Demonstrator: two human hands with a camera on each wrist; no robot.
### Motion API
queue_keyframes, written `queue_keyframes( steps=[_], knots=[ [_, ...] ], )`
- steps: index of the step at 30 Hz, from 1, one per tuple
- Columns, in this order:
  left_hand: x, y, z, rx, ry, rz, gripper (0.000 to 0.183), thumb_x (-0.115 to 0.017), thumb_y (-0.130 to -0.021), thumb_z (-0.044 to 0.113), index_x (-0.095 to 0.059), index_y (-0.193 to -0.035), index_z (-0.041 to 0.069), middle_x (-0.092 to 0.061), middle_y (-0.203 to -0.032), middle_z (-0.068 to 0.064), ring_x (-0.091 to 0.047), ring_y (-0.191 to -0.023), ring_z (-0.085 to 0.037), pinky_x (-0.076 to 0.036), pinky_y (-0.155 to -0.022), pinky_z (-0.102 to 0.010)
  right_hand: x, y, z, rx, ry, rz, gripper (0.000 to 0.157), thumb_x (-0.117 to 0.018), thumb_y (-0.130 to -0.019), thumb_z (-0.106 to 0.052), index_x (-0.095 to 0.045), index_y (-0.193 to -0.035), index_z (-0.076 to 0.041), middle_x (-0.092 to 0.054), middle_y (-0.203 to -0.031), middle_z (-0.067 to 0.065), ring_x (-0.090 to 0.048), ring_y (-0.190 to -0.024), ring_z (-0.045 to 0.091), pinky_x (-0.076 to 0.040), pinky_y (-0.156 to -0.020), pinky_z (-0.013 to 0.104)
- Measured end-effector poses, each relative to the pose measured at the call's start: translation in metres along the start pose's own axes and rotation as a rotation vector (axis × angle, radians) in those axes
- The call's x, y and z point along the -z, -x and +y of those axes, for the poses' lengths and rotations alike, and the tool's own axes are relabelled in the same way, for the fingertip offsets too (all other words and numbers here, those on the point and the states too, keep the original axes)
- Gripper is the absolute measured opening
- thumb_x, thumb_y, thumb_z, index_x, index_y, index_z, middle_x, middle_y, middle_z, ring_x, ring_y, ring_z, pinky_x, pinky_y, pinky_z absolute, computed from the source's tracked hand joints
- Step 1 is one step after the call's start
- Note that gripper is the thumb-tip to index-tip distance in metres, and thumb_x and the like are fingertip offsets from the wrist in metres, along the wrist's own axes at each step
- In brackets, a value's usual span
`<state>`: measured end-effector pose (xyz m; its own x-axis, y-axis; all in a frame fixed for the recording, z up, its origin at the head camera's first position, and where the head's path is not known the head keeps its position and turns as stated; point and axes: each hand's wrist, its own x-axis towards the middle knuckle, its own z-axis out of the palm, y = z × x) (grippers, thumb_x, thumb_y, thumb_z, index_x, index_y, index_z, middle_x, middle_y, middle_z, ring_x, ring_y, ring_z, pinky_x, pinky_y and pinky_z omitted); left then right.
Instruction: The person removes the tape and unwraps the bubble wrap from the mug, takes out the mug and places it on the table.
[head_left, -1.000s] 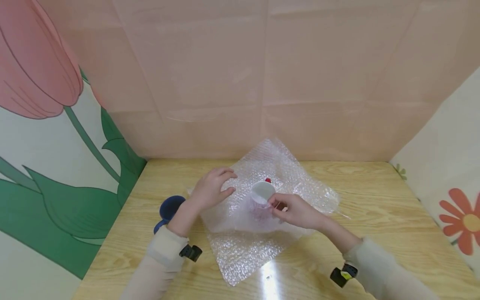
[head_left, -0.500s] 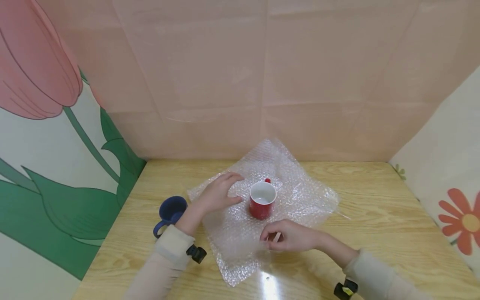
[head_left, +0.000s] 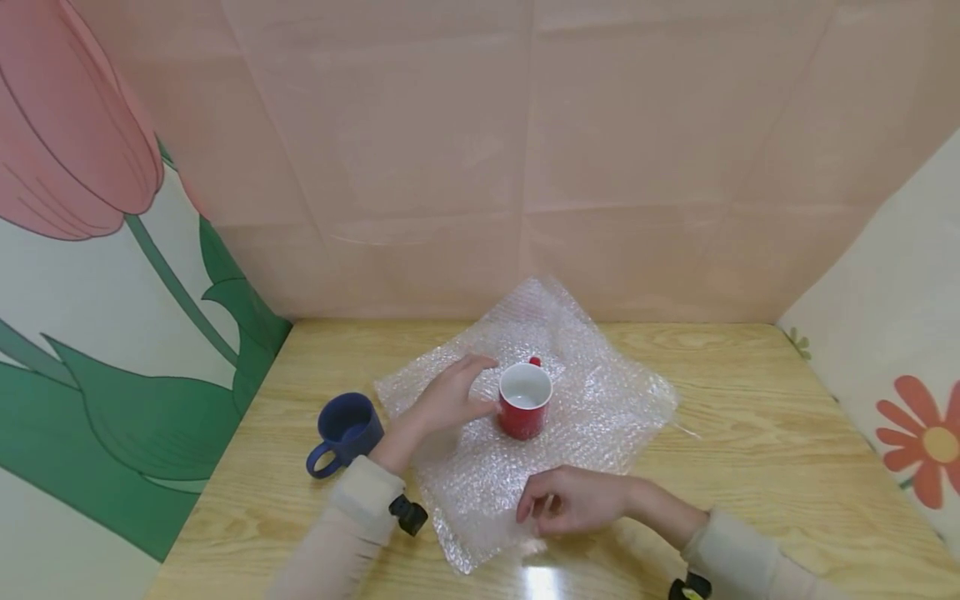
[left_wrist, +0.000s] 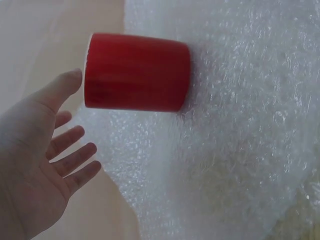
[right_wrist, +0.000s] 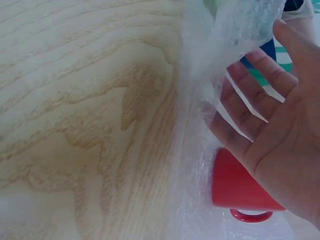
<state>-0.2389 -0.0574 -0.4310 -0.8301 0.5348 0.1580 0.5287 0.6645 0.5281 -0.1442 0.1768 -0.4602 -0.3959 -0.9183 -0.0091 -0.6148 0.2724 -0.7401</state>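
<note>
A red mug [head_left: 523,410], white inside, stands upright on a sheet of bubble wrap [head_left: 600,392], its handle pointing away. In the head view my left hand [head_left: 453,396] is just left of this mug, thumb near the rim. The left wrist view shows the red mug [left_wrist: 137,72] and my left hand [left_wrist: 37,145] with fingers spread, not round it. My right hand [head_left: 573,500] is at the near side of the wrap. In the right wrist view the right hand [right_wrist: 280,115] has its fingers apart, and a raised corner of bubble wrap [right_wrist: 245,30] is beside the thumb and fingertips.
A dark blue mug [head_left: 349,429] stands on the wooden table [head_left: 750,417], left of the wrap and beside the left forearm. A pinkish covering [head_left: 525,167] rises at the table's back edge. Patterned panels flank both sides.
The right hand has drawn the near flap of wrap off the red mug towards the body, and its fingers have loosened. My left hand has come closer to this mug.
</note>
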Motion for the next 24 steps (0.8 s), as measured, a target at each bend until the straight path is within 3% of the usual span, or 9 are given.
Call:
queue_keyframes(
  steps=[8,14,18,24],
  knots=[
    [-0.01,0.0,0.0,-0.005,0.008,-0.006,0.064,-0.073,-0.077,0.035,-0.046,-0.132,0.016,-0.049,-0.132,0.001,-0.045,-0.124,-0.018,-0.038,-0.102,-0.035,-0.006,0.001,0.006,0.036,0.08,-0.03,0.024,-0.058,-0.09,-0.026,-0.061,-0.11,-0.012,-0.065,-0.102,-0.002,-0.059,-0.092,0.004,-0.049,-0.079,0.019],
    [-0.012,0.0,0.001,0.003,0.009,-0.004,0.064,-0.072,-0.077,0.036,-0.046,-0.132,0.017,-0.051,-0.13,0.002,-0.047,-0.122,-0.017,-0.04,-0.1,-0.035,-0.014,0.001,0.006,0.066,0.349,0.009,0.032,-0.064,-0.083,-0.023,-0.06,-0.113,-0.017,-0.059,-0.106,-0.004,-0.054,-0.098,0.005,-0.046,-0.085,0.019],
    [-0.014,0.0,0.002,0.002,0.01,0.001,0.063,-0.072,-0.077,0.036,-0.047,-0.132,0.016,-0.051,-0.13,0.001,-0.047,-0.121,-0.017,-0.041,-0.1,-0.035,-0.019,0.001,0.006,0.045,0.521,0.053,0.044,-0.069,-0.077,-0.03,-0.057,-0.119,-0.02,-0.055,-0.115,-0.003,-0.051,-0.106,0.011,-0.045,-0.089,0.028],
    [-0.019,-0.001,0.001,0.021,0.021,-0.007,0.064,-0.072,-0.077,0.037,-0.045,-0.132,0.018,-0.05,-0.13,0.002,-0.048,-0.12,-0.017,-0.042,-0.099,-0.036,-0.025,0.001,0.006,0.007,0.656,0.062,0.053,-0.069,-0.077,-0.038,-0.052,-0.125,-0.025,-0.05,-0.128,0.001,-0.046,-0.117,0.021,-0.045,-0.091,0.04]
  ],
)
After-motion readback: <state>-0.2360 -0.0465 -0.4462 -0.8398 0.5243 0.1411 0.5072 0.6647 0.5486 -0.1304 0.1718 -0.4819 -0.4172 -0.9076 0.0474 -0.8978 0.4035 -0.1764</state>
